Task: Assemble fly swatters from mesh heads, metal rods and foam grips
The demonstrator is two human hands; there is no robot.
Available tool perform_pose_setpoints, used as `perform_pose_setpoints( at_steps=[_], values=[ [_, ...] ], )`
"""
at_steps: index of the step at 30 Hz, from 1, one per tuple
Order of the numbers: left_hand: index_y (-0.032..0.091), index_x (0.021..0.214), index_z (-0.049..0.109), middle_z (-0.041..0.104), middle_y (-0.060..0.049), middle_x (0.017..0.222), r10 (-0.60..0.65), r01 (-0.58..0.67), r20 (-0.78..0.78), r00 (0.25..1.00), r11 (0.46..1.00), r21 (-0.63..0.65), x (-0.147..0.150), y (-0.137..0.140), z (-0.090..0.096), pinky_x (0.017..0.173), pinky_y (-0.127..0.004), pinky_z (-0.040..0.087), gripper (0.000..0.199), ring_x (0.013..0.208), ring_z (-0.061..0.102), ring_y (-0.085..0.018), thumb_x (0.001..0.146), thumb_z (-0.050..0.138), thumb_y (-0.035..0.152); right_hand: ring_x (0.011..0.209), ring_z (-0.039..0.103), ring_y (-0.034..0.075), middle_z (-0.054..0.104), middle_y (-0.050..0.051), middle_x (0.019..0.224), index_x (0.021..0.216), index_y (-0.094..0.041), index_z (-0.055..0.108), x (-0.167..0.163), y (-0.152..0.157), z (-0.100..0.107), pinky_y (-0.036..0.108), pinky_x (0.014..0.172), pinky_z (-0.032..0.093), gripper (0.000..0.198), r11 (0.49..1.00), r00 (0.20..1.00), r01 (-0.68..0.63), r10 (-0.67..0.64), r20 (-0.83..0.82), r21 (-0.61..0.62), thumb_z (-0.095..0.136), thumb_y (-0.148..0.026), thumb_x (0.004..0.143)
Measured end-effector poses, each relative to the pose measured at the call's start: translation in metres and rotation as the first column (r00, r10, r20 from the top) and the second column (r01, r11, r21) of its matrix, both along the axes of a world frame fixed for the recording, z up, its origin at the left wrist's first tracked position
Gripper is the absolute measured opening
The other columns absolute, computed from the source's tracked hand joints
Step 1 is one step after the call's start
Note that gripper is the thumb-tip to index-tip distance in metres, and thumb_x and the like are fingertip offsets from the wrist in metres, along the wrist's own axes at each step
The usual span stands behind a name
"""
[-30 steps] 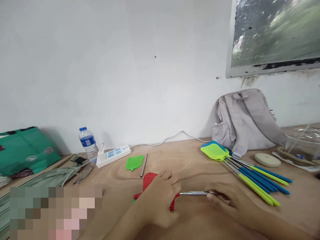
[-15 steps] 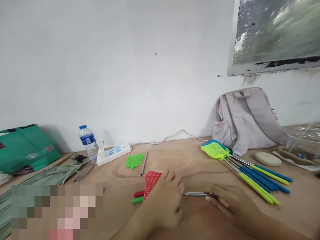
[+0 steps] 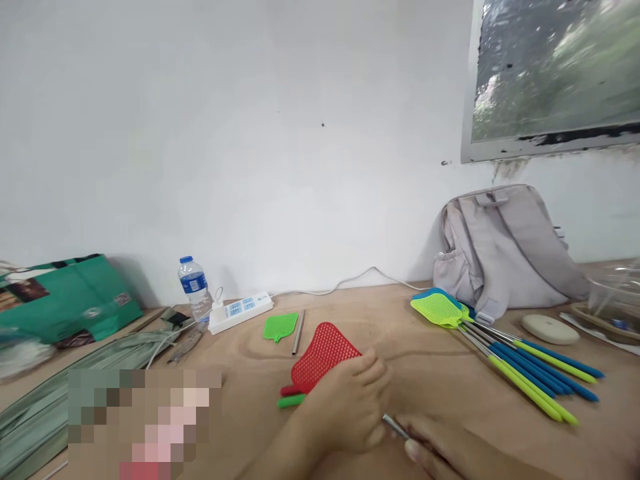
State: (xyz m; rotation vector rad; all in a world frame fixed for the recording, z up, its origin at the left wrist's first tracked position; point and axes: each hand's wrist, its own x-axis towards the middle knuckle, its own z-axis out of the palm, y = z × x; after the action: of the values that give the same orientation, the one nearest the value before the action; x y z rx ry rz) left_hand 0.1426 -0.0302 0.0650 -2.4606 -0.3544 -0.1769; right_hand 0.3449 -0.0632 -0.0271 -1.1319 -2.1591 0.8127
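My left hand (image 3: 350,400) is closed on a red mesh fly swatter head (image 3: 325,357), its fingers wrapped over the lower right part. In my right hand (image 3: 440,443), lower and to the right, is a thin metal rod (image 3: 396,427). The rod's bare end points up and left toward my left hand, apart from the red head as far as I can see. Behind my left wrist, the ends of a red handle (image 3: 289,391) and a green handle (image 3: 291,401) lie on the wooden table (image 3: 240,413). Farther back are a green swatter head (image 3: 280,327) and a loose metal tube (image 3: 298,332).
Several fly swatters (image 3: 530,370) with yellow and blue handles lie at right, before a grey backpack (image 3: 505,247). A round whitish disc (image 3: 550,329) is beside them. A power strip (image 3: 243,312), a water bottle (image 3: 194,287) and a green bag (image 3: 100,300) stand left along the wall.
The rod was level beside my left hand; now it is tilted, with its end up and left. My right hand has moved down and left. More of the red head shows.
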Motion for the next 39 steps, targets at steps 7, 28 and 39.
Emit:
perform_pose_setpoints(
  at_steps=[7, 28, 39],
  values=[
    [0.027, 0.115, 0.051, 0.053, 0.002, 0.122, 0.064, -0.051, 0.313, 0.948, 0.997, -0.049, -0.04, -0.022, 0.035, 0.108, -0.041, 0.015, 0.036, 0.122, 0.034, -0.022, 0.08, 0.046, 0.025, 0.038, 0.037, 0.006, 0.051, -0.005, 0.046, 0.085, -0.019, 0.046, -0.002, 0.01, 0.007, 0.019, 0.038, 0.023, 0.042, 0.898, 0.907, -0.143, -0.049, -0.418, -0.417, 0.033, -0.059, 0.082],
    [0.019, 0.082, 0.066, 0.065, -0.005, 0.083, 0.798, -0.317, 0.24, 0.553, 0.467, -0.825, -0.095, 0.026, -0.051, 0.072, -0.031, 0.041, 0.028, 0.08, 0.056, -0.02, 0.079, 0.041, 0.033, 0.047, 0.053, 0.01, 0.06, -0.003, 0.063, 0.067, -0.019, 0.054, 0.006, 0.028, 0.012, 0.021, 0.041, 0.038, 0.025, 0.871, 0.422, -0.046, -0.427, -0.8, -0.489, 0.075, -0.027, 0.057],
    [0.018, 0.088, 0.051, 0.059, -0.008, 0.089, 0.779, -0.286, 0.366, 0.509, 0.554, -0.782, -0.093, 0.026, -0.061, 0.076, -0.036, 0.04, 0.024, 0.084, 0.053, -0.022, 0.086, 0.031, 0.03, 0.068, 0.062, 0.017, 0.061, -0.002, 0.066, 0.061, -0.019, 0.06, 0.012, 0.032, 0.013, 0.035, 0.074, 0.048, 0.021, 0.883, 0.182, -0.161, -0.412, -0.893, -0.44, 0.064, -0.038, 0.068]
  ],
)
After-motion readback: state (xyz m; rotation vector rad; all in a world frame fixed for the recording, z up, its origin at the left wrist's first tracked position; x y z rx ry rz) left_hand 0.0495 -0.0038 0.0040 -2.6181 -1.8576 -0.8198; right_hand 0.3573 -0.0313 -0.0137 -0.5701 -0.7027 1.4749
